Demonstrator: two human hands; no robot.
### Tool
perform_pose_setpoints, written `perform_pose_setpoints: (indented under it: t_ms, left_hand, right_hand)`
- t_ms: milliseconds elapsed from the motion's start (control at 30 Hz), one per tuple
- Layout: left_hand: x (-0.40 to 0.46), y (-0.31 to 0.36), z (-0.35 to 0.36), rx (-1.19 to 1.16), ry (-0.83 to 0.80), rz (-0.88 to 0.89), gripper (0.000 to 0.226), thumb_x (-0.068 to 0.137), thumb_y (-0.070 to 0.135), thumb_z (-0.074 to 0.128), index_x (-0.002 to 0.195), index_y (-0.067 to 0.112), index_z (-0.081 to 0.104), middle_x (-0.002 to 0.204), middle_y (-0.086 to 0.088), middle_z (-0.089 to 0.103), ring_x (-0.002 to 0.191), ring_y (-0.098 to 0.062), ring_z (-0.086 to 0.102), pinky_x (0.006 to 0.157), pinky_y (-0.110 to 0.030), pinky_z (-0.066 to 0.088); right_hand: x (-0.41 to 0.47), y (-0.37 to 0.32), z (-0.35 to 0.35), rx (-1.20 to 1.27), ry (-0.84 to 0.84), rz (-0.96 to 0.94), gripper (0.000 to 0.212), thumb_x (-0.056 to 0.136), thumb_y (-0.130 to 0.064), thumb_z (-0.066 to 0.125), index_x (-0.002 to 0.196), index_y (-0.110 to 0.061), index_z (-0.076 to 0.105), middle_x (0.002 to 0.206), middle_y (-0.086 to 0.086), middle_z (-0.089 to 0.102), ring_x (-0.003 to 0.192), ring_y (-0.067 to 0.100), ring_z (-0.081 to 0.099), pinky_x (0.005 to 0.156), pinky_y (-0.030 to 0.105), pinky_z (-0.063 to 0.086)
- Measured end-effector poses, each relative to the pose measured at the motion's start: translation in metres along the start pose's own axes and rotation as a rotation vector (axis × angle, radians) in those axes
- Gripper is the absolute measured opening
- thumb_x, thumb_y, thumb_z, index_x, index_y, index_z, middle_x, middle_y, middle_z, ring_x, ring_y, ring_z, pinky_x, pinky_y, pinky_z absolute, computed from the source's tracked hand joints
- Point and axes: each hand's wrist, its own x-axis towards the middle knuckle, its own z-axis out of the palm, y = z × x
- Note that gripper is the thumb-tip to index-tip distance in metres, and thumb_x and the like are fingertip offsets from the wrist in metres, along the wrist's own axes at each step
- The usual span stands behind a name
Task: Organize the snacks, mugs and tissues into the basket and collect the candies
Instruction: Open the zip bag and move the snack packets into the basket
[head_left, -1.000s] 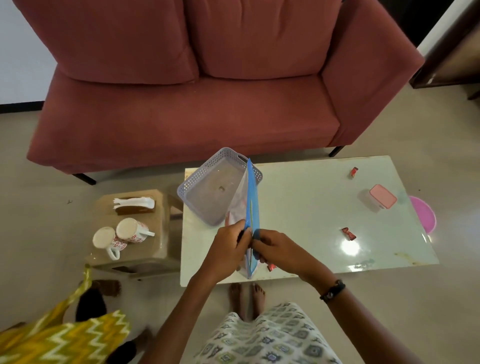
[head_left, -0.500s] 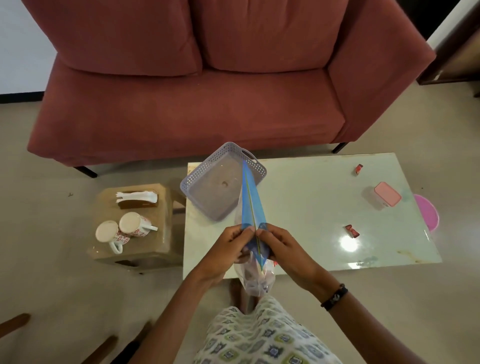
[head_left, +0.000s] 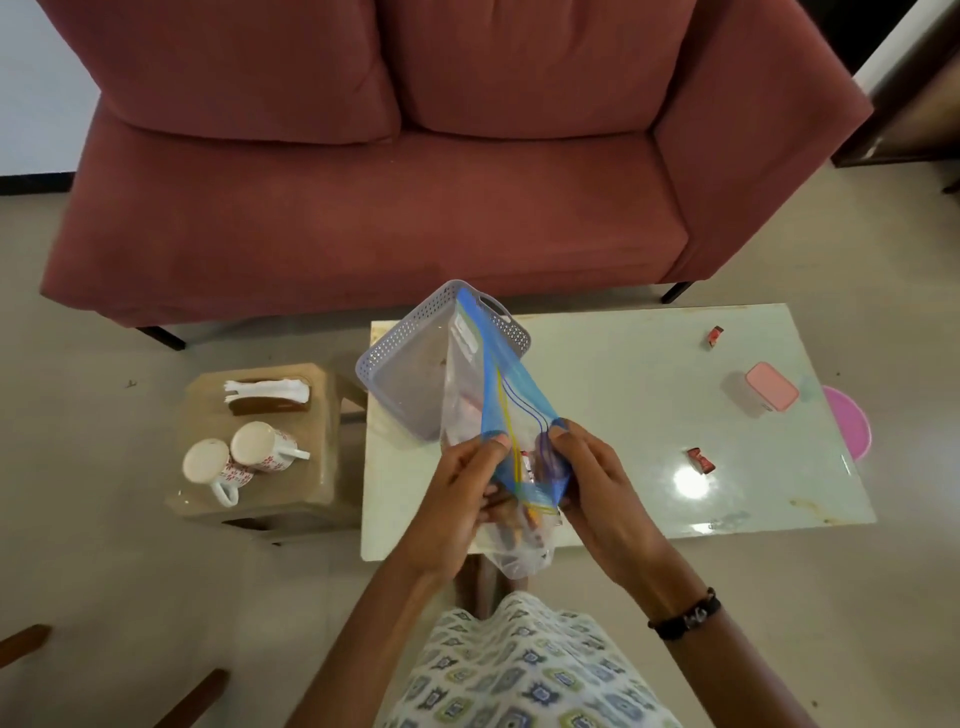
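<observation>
In the head view, a clear zip bag (head_left: 511, 415) with a blue top band is held upright at the centre of the frame, its long axis running from the lower centre up toward the basket (head_left: 410, 364). The left hand (head_left: 457, 493) pinches one side of the band and the right hand (head_left: 597, 483) pinches the other, so each grip is closed on the bag; the mouth appears to be drawn apart at the near end, with wrapped pieces visible in the bag's bottom. The grey perforated basket stands just behind the bag, at the upper left corner of the pale tabletop (head_left: 623, 389), and looks almost bare inside. Two red candies lie loose on the tabletop to the right of the grip: the near candy (head_left: 700, 460) at centre right, close to the right hand, and the far candy (head_left: 715, 335) well apart toward the upper right. A pink-lidded box (head_left: 763, 395) sits between them, further right. At the left of the frame, on a low wooden stool (head_left: 322, 467), two mugs (head_left: 244, 462) lie on their sides and a tissue holder (head_left: 267, 397) stands behind them, nearer to the left hand. The basket lies straight ahead of both hands along the bag's axis; the loose candies are judged to be the right hand's to reach, while the mugs and tissues remain uncollected.
</observation>
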Motion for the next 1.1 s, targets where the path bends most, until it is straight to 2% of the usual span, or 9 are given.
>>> perform_pose_setpoints:
  t_ms: [67, 167, 267, 400, 500, 600, 767, 967, 1100]
  left_hand:
    - [0.005, 0.008, -0.01, 0.152, -0.043, -0.036, 0.037, 0.095, 0.01, 0.043, 0.059, 0.014, 0.042, 0.042, 0.01, 0.032, 0.034, -0.001, 0.026, 0.035, -0.012, 0.023]
    - [0.012, 0.017, -0.019, 0.374, -0.076, -0.058, 0.029, 0.093, 0.01, 0.046, 0.064, 0.011, 0.046, 0.047, 0.005, 0.031, 0.036, -0.003, 0.026, 0.037, -0.014, 0.024]
    - [0.021, 0.024, -0.019, 0.554, -0.066, -0.025, 0.021, 0.091, 0.018, 0.05, 0.074, 0.006, 0.053, 0.052, 0.001, 0.039, 0.042, -0.007, 0.034, 0.042, -0.019, 0.032]
    - [0.045, 0.031, -0.015, 0.868, 0.032, 0.071, 0.032, 0.087, 0.03, 0.051, 0.086, -0.001, 0.055, 0.06, -0.001, 0.048, 0.054, -0.016, 0.042, 0.055, -0.032, 0.038]
    - [0.058, 0.035, -0.006, 1.0, -0.007, 0.069, 0.027, 0.089, 0.027, 0.049, 0.077, 0.003, 0.053, 0.061, -0.001, 0.046, 0.056, -0.019, 0.042, 0.055, -0.03, 0.036]
    - [0.059, 0.033, -0.003, 1.05, -0.032, 0.113, 0.035, 0.089, 0.021, 0.049, 0.058, 0.012, 0.036, 0.057, -0.002, 0.039, 0.053, -0.017, 0.036, 0.051, -0.028, 0.028]
    - [0.045, 0.011, -0.012, 0.968, -0.12, 0.127, 0.031, 0.09, 0.022, 0.051, 0.072, -0.003, 0.054, 0.061, -0.007, 0.047, 0.056, -0.018, 0.04, 0.057, -0.032, 0.033]
    - [0.039, 0.006, -0.015, 0.951, -0.128, 0.153, 0.031, 0.093, 0.025, 0.049, 0.08, -0.001, 0.06, 0.063, -0.009, 0.055, 0.055, -0.012, 0.046, 0.057, -0.029, 0.038]
    - [0.038, 0.009, -0.023, 1.065, -0.046, 0.181, 0.035, 0.09, 0.023, 0.052, 0.057, 0.011, 0.046, 0.05, 0.0, 0.04, 0.047, -0.011, 0.034, 0.047, -0.02, 0.027]
  right_hand:
    - [-0.001, -0.003, -0.005, -0.205, -0.067, -0.03, 0.038, 0.1, -0.012, 0.034, 0.063, -0.007, 0.044, 0.063, 0.003, 0.046, 0.059, 0.013, 0.042, 0.056, 0.02, 0.039]
    - [0.0, -0.008, -0.004, -0.364, -0.114, -0.012, 0.043, 0.102, -0.012, 0.031, 0.062, -0.019, 0.045, 0.056, -0.011, 0.05, 0.052, 0.005, 0.042, 0.055, 0.013, 0.036]
    - [0.001, -0.01, -0.002, -0.476, -0.157, -0.025, 0.037, 0.101, -0.012, 0.033, 0.069, -0.008, 0.05, 0.056, -0.013, 0.049, 0.05, 0.0, 0.039, 0.054, 0.011, 0.033]
    - [0.001, -0.006, -0.006, -0.59, -0.182, -0.046, 0.039, 0.094, -0.025, 0.035, 0.087, 0.012, 0.048, 0.072, 0.022, 0.046, 0.063, 0.016, 0.04, 0.059, 0.022, 0.034]
    - [-0.001, -0.004, -0.009, -0.661, -0.197, -0.049, 0.038, 0.093, -0.025, 0.035, 0.084, 0.009, 0.049, 0.075, 0.026, 0.05, 0.062, 0.024, 0.043, 0.062, 0.027, 0.037]
    - [-0.002, 0.0, -0.014, -0.745, -0.117, -0.036, 0.038, 0.09, -0.03, 0.04, 0.073, 0.004, 0.046, 0.067, 0.022, 0.048, 0.058, 0.014, 0.04, 0.056, 0.028, 0.034]
    - [0.01, 0.003, -0.019, -1.083, 0.193, -0.174, 0.029, 0.088, -0.027, 0.057, 0.068, -0.01, 0.044, 0.051, -0.006, 0.04, 0.047, 0.013, 0.032, 0.048, 0.02, 0.027]
    - [0.027, -0.003, -0.012, -1.356, -0.014, -0.332, 0.03, 0.095, -0.022, 0.046, 0.067, -0.012, 0.04, 0.059, -0.002, 0.041, 0.051, 0.015, 0.034, 0.051, 0.027, 0.023]
    - [0.028, -0.006, -0.021, -1.381, 0.08, -0.322, 0.032, 0.092, -0.017, 0.049, 0.062, -0.007, 0.041, 0.055, 0.003, 0.041, 0.051, 0.022, 0.035, 0.052, 0.032, 0.029]
